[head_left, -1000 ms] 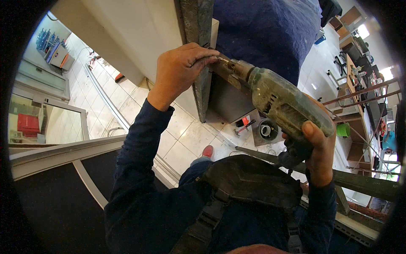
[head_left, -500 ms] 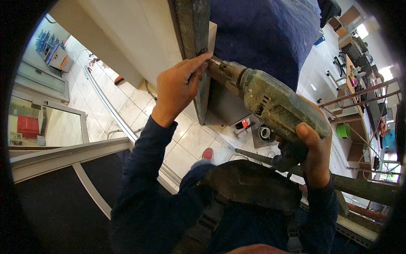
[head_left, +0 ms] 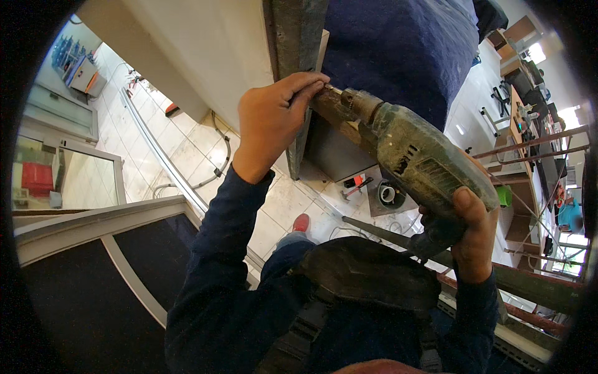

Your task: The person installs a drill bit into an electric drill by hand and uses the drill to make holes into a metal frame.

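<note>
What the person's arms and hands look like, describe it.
Long, dark navy sleeves cover both arms down to the wrists; the left sleeve and right sleeve look plain. The left hand and right hand wear no gloves.

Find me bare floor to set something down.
Bare tiles show between the left sleeve and red shoe, and between the long metal strip and dark cable. It's crowded around the hammer and round container, and where the right hand holds the drill.

Floor (head_left: 283, 201) of white shiny tiles, 1 pale wall (head_left: 212, 50) at upper left, 2 framed glass panels (head_left: 93, 174) on the left side, 1 wooden desk (head_left: 519, 115) at right, bright light (head_left: 569, 117) near the right edge
</note>
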`<action>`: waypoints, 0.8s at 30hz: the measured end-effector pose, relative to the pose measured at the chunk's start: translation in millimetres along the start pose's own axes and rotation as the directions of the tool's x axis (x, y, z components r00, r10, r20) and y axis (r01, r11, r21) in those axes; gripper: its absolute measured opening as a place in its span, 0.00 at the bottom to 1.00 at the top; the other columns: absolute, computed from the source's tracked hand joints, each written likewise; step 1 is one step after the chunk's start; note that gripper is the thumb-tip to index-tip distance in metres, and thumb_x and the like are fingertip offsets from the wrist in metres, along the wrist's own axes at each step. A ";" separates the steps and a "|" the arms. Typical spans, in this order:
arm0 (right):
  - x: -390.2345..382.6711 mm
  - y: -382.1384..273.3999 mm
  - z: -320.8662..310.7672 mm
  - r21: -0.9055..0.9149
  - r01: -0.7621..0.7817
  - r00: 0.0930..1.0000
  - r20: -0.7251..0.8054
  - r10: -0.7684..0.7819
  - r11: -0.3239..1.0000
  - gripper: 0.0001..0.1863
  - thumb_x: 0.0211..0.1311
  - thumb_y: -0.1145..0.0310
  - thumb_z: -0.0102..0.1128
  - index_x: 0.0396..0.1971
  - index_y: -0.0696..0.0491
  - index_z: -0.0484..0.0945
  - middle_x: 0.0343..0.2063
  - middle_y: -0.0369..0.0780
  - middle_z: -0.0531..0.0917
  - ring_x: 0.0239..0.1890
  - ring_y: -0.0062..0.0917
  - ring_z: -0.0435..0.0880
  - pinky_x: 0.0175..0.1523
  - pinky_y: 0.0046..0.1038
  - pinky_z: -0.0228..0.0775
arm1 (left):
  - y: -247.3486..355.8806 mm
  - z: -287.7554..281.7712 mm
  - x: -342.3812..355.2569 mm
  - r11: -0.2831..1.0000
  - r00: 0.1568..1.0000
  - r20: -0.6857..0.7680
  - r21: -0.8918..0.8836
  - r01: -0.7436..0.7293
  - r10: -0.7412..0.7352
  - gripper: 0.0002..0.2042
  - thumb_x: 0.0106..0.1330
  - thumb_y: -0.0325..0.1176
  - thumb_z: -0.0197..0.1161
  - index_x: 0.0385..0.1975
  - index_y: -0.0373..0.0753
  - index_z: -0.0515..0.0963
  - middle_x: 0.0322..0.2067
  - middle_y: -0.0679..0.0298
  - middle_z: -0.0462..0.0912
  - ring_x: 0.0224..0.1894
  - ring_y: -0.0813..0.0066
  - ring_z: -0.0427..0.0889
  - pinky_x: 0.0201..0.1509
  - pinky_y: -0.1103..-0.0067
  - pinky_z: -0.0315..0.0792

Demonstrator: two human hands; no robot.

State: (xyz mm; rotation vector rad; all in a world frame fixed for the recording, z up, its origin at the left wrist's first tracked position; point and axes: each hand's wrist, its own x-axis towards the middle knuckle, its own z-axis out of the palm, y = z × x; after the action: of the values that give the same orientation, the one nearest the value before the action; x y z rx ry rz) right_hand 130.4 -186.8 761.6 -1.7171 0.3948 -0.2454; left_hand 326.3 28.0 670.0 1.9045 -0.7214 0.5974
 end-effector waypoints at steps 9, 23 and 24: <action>9.2 -1.3 -6.8 0.105 -0.081 0.995 0.058 0.075 0.991 0.42 0.53 0.48 0.64 0.61 0.62 0.63 0.41 0.51 0.80 0.29 0.31 0.85 0.31 0.27 0.82 | 0.8 1.3 -2.0 0.998 0.997 0.064 0.044 0.049 -0.052 0.08 0.65 0.29 0.63 0.43 0.42 0.84 0.39 0.62 0.88 0.38 0.71 0.88 0.42 0.80 0.78; 3.9 0.0 -13.9 -0.005 -0.054 0.998 0.040 0.054 0.999 0.44 0.45 0.46 0.69 0.57 0.64 0.70 0.44 0.47 0.82 0.42 0.30 0.84 0.48 0.30 0.79 | 49.8 44.0 -11.7 0.898 0.868 -0.256 0.005 -0.440 0.426 0.12 0.61 0.37 0.64 0.44 0.45 0.84 0.40 0.62 0.81 0.44 0.62 0.77 0.50 0.68 0.72; 3.7 1.0 -15.6 -0.024 -0.067 0.997 0.039 0.068 0.997 0.45 0.45 0.45 0.69 0.57 0.65 0.70 0.44 0.47 0.82 0.43 0.30 0.84 0.49 0.31 0.78 | 42.9 46.9 -14.0 0.912 0.856 -0.328 0.046 -0.409 0.400 0.12 0.61 0.34 0.65 0.44 0.45 0.84 0.39 0.63 0.81 0.43 0.62 0.77 0.49 0.69 0.72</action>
State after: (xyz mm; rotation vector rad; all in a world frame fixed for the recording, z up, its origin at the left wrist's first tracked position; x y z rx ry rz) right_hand 127.8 -202.6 763.2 -1.7249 0.4269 -0.1581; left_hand 290.7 -26.5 668.1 1.5751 -0.9076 1.1393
